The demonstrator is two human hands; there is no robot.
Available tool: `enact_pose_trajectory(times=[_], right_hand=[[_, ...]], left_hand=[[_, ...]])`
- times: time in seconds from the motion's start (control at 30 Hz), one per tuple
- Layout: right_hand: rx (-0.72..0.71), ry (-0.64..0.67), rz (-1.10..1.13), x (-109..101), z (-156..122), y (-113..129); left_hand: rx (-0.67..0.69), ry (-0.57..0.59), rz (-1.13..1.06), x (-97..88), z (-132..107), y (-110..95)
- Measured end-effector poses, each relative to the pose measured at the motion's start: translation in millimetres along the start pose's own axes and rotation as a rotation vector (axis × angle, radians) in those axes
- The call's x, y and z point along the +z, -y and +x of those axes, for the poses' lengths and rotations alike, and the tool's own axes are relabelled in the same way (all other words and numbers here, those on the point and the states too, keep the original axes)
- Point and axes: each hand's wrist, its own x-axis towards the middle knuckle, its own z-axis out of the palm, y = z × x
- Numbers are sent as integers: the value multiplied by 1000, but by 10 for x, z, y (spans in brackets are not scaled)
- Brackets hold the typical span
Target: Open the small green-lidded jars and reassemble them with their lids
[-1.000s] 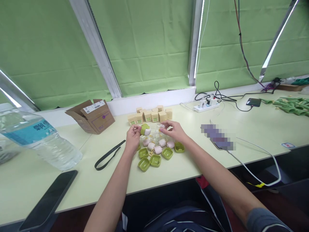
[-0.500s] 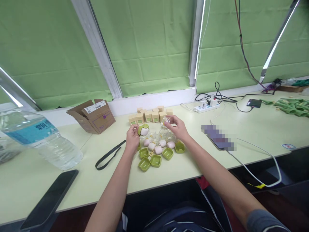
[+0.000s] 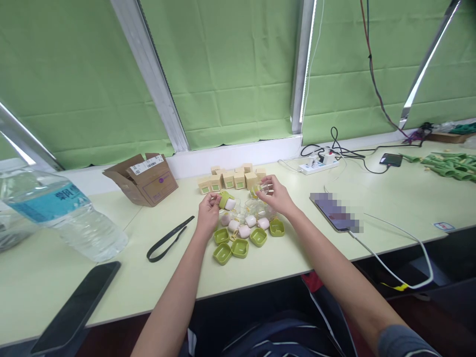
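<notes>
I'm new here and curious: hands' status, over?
Left hand: holding green-and-white piece. Right hand: holding clear piece. Green cups, pale pieces lie close by.

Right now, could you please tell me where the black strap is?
In the head view, the strap lies left of centre on the table, between the bottle and the left forearm, with the carton behind it.

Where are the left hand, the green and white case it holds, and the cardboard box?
Left hand [image 3: 208,210]: head view, middle of the hand.
Green and white case [image 3: 224,199]: head view, its green part.
Cardboard box [image 3: 153,187]: head view, its printed side.
</notes>
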Motion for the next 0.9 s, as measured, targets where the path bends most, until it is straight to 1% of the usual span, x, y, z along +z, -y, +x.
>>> enact_pose_trajectory(times=[0.07,0.13,0.17,0.27,0.33,0.43,0.53,0.63,0.73,0.9], right_hand=[[-45,28,-119,-36,0,-18],[-62,16,-252,-84,12,-49],[-50,-3,-313,-112,21,-69],[60,-67,-446,-201,43,-133],[142,-77,-502,-260,45,-161],[232,11,-565,-335,29,-174],[284,113,-612,-390,13,-179],[337,147,-656,-436,18,-212],[366,188,-687,-482,38,-280],[407,349,-688,-518,52,-398]], left_hand=[[9,25,20,6,-12,-10],[16,34,34,8,-17,-15],[17,32,40,8,-17,-16],[19,30,53,11,-15,-19],[26,35,59,13,-15,-22],[29,48,68,14,-19,-23],[23,61,68,14,-25,-24],[20,65,70,18,-35,-34],[18,66,84,21,-41,-45],[22,81,92,17,-34,-32]])
